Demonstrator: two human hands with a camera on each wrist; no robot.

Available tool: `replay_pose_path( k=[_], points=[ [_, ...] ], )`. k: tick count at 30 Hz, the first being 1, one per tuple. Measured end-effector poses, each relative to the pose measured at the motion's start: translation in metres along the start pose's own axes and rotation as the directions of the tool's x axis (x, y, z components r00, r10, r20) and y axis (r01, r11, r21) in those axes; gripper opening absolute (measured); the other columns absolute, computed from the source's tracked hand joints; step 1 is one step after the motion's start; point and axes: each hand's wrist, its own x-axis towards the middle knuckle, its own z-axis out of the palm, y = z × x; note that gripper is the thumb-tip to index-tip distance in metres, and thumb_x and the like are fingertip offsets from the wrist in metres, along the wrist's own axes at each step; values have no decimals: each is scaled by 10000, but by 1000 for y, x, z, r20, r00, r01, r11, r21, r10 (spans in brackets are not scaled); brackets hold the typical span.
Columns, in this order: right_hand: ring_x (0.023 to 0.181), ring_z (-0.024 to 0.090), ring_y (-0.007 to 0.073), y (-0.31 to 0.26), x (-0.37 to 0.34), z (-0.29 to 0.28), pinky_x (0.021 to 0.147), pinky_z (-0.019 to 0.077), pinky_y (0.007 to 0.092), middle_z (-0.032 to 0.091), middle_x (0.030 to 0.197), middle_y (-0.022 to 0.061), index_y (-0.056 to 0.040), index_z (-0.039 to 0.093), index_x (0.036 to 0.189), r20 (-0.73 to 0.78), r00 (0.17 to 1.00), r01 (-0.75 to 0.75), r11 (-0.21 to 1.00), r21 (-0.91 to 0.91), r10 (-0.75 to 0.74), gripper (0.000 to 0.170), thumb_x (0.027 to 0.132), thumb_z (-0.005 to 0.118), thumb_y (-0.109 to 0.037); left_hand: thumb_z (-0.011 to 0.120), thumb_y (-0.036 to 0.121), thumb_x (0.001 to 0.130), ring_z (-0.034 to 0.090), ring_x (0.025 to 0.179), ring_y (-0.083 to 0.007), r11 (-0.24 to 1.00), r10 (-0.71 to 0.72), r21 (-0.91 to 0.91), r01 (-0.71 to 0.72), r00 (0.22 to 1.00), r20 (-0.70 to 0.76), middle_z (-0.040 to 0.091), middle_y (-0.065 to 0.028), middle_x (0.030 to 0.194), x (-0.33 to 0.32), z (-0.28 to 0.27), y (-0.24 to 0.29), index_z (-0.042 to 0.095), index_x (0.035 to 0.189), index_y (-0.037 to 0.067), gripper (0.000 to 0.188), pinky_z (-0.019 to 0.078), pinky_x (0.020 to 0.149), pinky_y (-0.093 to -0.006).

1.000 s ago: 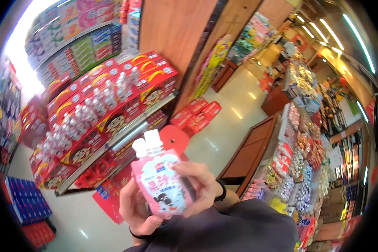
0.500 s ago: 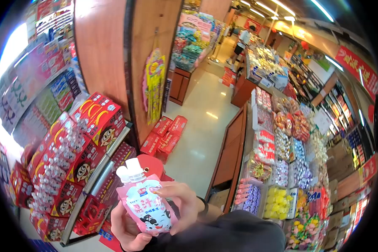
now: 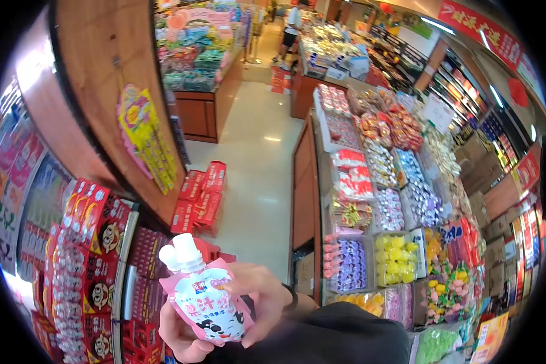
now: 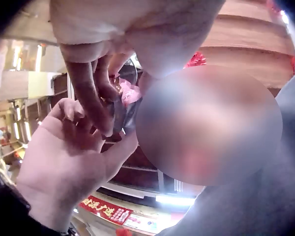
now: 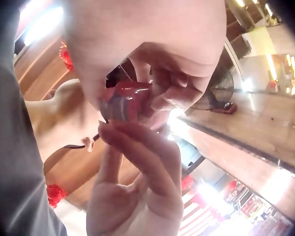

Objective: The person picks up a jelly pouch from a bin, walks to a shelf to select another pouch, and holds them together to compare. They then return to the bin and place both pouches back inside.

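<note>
A pink pouch (image 3: 211, 306) with a cartoon cow print is held upright in front of the body, its printed face toward the head camera. On top stands a white capped spout (image 3: 185, 250), tilted a little left. My left hand (image 3: 179, 333) grips the pouch's lower left side, with the thumb at the bottom edge. From the right, my right hand (image 3: 262, 297) holds the other side, fingers against the front near the upper corner. Both wrist views show the two hands meeting around the pouch, most of which the fingers hide there.
On the right runs a counter of wrapped sweets in trays, including yellow sweets (image 3: 397, 258). Red drink cartons (image 3: 106, 236) and small bottles (image 3: 67, 285) fill a shelf at left. Red boxes (image 3: 203, 203) lie on the aisle floor (image 3: 258, 176). Farther back stands a person (image 3: 291, 30).
The head view has swung to the right, so the shelf slid left and the sweets counter came nearer the middle. Both hands keep holding the pouch, which now appears lower and farther left.
</note>
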Motion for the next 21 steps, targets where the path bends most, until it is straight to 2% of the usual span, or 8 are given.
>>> replay_pose_path(
  k=[2,3,6,7,10,13,16,21],
  points=[
    [981,651,390,-9,-3,-22,886,515,470,617,1416,235,39,527,1459,-22,1000,6,998,-56,-7,931,702,916,-339,780,334,894,574,1303,-336,1000,-29,1,29,999,19,500,-258,1492,10,13,-17,303,1568,-102,934,455,1095,-453],
    [929,630,376,-13,-2,-30,833,509,462,668,1286,226,23,543,1446,-63,998,-8,998,-59,5,907,701,911,-339,781,337,894,575,1301,-334,999,-54,2,54,998,30,501,-256,1491,17,18,-24,304,1567,-103,934,457,1093,-451],
    [892,607,364,-20,-10,-60,786,496,452,672,1116,199,14,560,1427,-96,994,-63,991,-115,52,880,701,907,-342,783,345,894,577,1297,-328,994,-110,14,110,992,63,506,-248,1485,35,33,-43,309,1565,-103,936,461,1087,-448],
    [862,589,355,-20,-12,-67,755,481,444,637,1004,171,10,571,1415,-117,991,-86,989,-124,71,871,695,906,-347,784,348,894,577,1296,-326,992,-125,24,124,990,70,508,-246,1483,40,36,-50,310,1564,-103,936,462,1085,-447],
    [903,604,370,-22,-20,-90,794,498,439,658,1061,184,14,572,1415,-158,982,-131,979,-156,106,874,695,906,-353,787,357,894,579,1292,-319,987,-155,44,152,985,77,513,-239,1478,51,46,-62,315,1561,-103,938,466,1078,-444],
    [953,621,375,-21,-26,-104,845,510,434,665,1117,194,13,573,1415,-236,970,-116,969,-219,63,872,703,906,-365,792,365,897,576,1295,-313,976,-215,39,212,973,88,515,-231,1475,62,62,-67,311,1562,-103,945,467,1075,-435],
    [992,631,371,-26,-39,-114,884,513,426,664,1173,202,10,567,1422,-282,949,-184,973,-142,139,870,718,908,-371,791,372,904,572,1300,-312,969,-245,48,241,964,107,515,-229,1476,70,73,-74,296,1566,-107,956,463,1079,-428],
    [938,632,353,-38,-42,-129,832,508,416,658,1136,191,11,559,1426,-387,922,-104,968,-228,8,856,735,909,-354,788,398,910,553,1339,-324,960,-281,70,272,930,237,489,-248,1510,89,85,-91,256,1578,-115,996,441,1112,-434]
  ],
)
